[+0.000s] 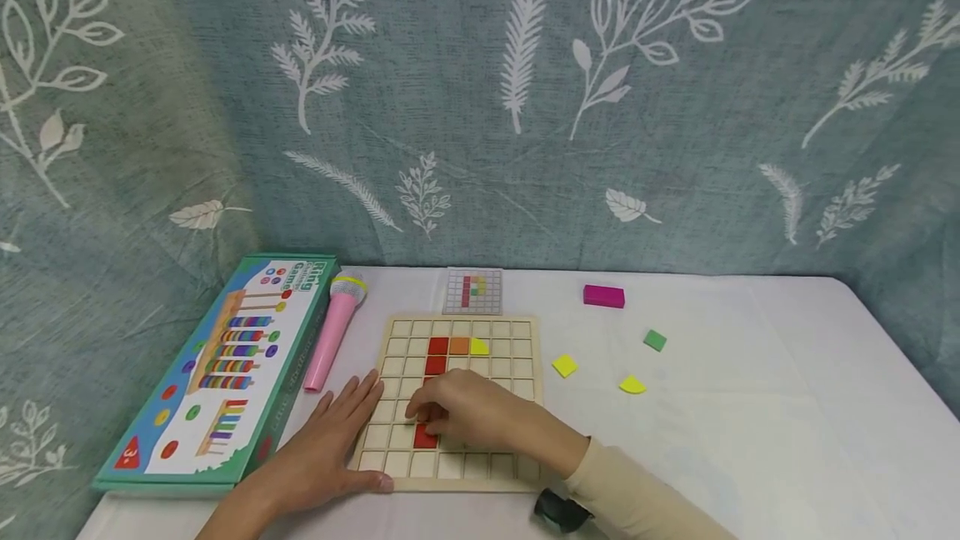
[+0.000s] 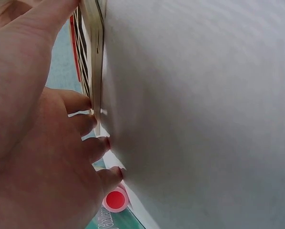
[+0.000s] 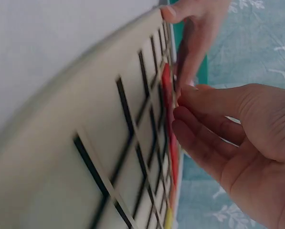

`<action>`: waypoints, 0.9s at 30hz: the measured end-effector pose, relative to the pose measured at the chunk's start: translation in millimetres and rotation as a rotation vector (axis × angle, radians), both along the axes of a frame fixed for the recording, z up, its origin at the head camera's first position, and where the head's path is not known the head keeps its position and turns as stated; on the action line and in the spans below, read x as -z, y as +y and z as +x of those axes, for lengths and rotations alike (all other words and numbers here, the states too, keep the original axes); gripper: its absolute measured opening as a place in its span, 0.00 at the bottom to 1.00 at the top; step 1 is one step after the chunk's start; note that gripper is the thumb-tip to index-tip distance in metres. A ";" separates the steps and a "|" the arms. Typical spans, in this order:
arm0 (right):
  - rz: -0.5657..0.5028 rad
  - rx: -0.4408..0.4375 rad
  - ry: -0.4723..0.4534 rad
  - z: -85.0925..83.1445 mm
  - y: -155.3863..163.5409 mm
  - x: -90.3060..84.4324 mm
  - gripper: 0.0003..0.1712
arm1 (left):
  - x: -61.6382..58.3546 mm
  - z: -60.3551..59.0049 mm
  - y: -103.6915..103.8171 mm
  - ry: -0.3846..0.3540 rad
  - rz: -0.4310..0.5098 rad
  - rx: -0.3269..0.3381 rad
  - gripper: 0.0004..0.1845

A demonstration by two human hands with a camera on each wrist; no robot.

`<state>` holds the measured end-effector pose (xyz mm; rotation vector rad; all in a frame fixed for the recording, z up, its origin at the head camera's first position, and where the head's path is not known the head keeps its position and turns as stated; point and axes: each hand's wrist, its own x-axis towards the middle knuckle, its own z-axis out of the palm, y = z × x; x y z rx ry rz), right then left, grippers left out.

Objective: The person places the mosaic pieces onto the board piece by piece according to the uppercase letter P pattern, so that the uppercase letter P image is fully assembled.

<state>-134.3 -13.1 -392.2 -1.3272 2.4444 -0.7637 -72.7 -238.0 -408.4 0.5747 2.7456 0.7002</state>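
Note:
A light wooden grid board (image 1: 450, 484) lies on the table. My left hand (image 1: 318, 448) rests along its left side, fingers spread and fairly straight, thumb by the near edge. Over the lower middle of the grid my right hand (image 1: 476, 411) bends its thumb and fingers together. In the right wrist view its fingertips (image 3: 180, 129) are right at the red column; I cannot tell if a tile is pinched there. Red tiles (image 1: 437, 365) run down this column, with a red tile (image 1: 425, 437) below the hand. An orange tile (image 1: 459, 346) and a yellow rounded tile (image 1: 479, 347) continue the top row.
A pattern card (image 1: 472, 291) lies behind the board. To the right are a yellow square (image 1: 565, 366), a yellow quarter piece (image 1: 633, 385), a green square (image 1: 655, 340) and a magenta block (image 1: 603, 297). A pink microphone (image 1: 332, 340) and a game box (image 1: 225, 373) stand left.

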 end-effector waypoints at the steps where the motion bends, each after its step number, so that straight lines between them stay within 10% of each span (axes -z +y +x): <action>1: 0.000 0.000 0.007 -0.8 2.1 -2.0 0.11 | -0.4 0.4 0.1 0.008 -0.005 -0.001 0.58; 27: -0.096 0.322 -0.010 -28.2 154.7 -22.3 0.15 | 2.1 -1.4 1.3 0.017 -0.041 -0.023 0.61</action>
